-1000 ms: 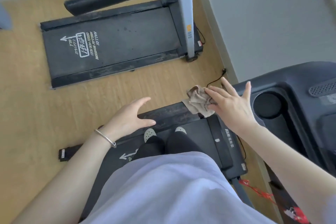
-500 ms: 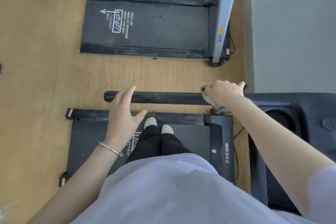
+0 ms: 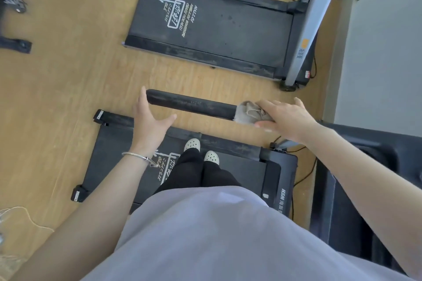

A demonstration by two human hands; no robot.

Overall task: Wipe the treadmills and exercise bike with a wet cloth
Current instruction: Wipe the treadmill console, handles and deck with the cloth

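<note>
pressing the cloth [image 3: 250, 112] around the handrail [image 3: 191, 104], right hand [image 3: 285, 118] curls; left hand [image 3: 148, 118] hovers, fingers spread.

I stand in a small exercise room, something like a home gym: two black treadmills [image 3: 212, 32] [image 3: 230, 166] sit side by side on a pale wood-look floor [image 3: 68, 89] by a plain grey wall [image 3: 386, 52], and part of another machine [image 3: 11, 7] shows at the far left.

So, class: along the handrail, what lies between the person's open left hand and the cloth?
Head view: only bare black handrail. The left hand is open near its free end; the right hand presses the cloth round the other end.
</note>
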